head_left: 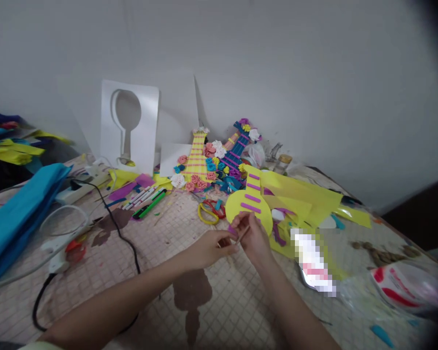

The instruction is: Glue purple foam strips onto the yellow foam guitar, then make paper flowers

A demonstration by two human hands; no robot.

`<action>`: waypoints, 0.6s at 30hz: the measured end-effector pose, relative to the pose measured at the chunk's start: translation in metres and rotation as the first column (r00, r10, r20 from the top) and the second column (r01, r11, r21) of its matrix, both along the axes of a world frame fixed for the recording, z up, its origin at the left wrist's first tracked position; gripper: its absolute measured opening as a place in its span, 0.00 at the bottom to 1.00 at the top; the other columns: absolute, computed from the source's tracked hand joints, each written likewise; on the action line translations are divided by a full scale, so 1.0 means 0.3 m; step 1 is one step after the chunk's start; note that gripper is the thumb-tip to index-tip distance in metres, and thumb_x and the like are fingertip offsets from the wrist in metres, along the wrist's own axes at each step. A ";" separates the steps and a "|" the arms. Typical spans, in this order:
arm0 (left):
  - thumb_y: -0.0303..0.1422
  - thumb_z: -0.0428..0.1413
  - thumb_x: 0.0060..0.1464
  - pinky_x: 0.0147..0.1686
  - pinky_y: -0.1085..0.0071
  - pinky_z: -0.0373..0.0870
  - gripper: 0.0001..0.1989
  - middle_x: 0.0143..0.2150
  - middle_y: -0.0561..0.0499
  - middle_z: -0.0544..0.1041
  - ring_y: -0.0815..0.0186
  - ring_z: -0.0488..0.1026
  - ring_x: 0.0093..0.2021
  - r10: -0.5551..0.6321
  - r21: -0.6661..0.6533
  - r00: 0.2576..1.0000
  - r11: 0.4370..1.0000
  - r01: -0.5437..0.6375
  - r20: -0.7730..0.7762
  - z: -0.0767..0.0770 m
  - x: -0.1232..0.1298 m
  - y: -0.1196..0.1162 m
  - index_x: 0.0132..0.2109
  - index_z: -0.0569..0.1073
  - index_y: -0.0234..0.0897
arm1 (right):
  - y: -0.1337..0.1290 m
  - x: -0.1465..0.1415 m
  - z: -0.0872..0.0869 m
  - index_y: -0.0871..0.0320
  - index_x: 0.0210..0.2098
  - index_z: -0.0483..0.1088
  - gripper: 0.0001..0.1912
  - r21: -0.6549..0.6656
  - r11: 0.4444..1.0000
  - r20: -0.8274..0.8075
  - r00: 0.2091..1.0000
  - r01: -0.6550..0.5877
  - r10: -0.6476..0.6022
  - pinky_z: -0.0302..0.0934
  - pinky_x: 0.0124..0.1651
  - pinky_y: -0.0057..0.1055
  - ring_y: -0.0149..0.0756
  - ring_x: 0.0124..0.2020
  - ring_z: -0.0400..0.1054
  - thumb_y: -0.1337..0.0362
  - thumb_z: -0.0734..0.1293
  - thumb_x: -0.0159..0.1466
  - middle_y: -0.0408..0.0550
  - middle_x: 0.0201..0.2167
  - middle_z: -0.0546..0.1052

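Note:
My left hand (213, 249) is closed, thumb and fingers pinching a small purple paper piece (232, 230). Close against it, my right hand (254, 240) is curled around a thin light stick (242, 235), its tip near the purple piece. Just behind both hands lies a yellow round-bodied cutout with a neck (237, 204), crossed by several purple strips. Red- and yellow-handled scissors (209, 214) rest to its left. Yellow paper sheets (295, 187) spread out to its right.
Decorated yellow (196, 158) and blue (235, 154) paper shapes with flowers stand by the wall. Markers (149, 204), a black cable (122, 228), a power strip (60, 260) and folded blue paper (25, 209) lie left. A phone (312, 262) and a red-white tub (401, 287) are right.

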State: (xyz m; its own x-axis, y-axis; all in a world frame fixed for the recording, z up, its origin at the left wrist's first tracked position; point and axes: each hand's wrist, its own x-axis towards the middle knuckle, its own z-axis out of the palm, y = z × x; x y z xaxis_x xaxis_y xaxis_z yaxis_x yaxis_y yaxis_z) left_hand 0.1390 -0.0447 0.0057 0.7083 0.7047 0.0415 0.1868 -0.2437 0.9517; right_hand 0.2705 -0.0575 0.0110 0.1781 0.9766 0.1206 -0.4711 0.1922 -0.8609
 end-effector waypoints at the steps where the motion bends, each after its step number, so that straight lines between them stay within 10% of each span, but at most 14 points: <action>1: 0.40 0.52 0.52 0.26 0.75 0.58 0.12 0.25 0.54 0.67 0.71 0.61 0.26 0.015 0.024 1.000 1.000 -0.015 -0.008 0.002 -0.009 -0.003 0.36 0.72 0.34 | -0.002 -0.016 0.001 0.55 0.24 0.67 0.16 -0.012 1.000 0.012 1.000 -0.008 0.008 0.60 0.29 0.29 0.31 0.24 0.64 0.49 0.64 0.55 0.42 0.21 0.68; 11: 0.37 0.44 0.56 0.24 0.76 0.56 0.13 0.25 0.55 0.64 0.71 0.60 0.25 0.111 -0.052 0.987 0.992 -0.117 -0.115 0.006 -0.181 -0.035 0.32 0.68 0.35 | 0.079 0.168 -0.025 0.58 0.15 0.62 0.20 0.054 0.926 0.345 0.863 0.375 -0.370 0.58 0.32 0.28 0.29 0.25 0.62 0.52 0.65 0.55 0.41 0.18 0.66; 18: 0.41 0.44 0.56 0.27 0.74 0.58 0.14 0.25 0.55 0.63 0.70 0.61 0.27 0.190 -0.053 0.969 0.978 -0.201 -0.157 -0.004 -0.257 -0.064 0.31 0.63 0.36 | 0.059 0.092 -0.094 0.56 0.33 0.74 0.13 -0.052 0.996 0.730 0.684 0.070 -0.010 0.61 0.30 0.31 0.33 0.25 0.67 0.60 0.71 0.47 0.44 0.29 0.76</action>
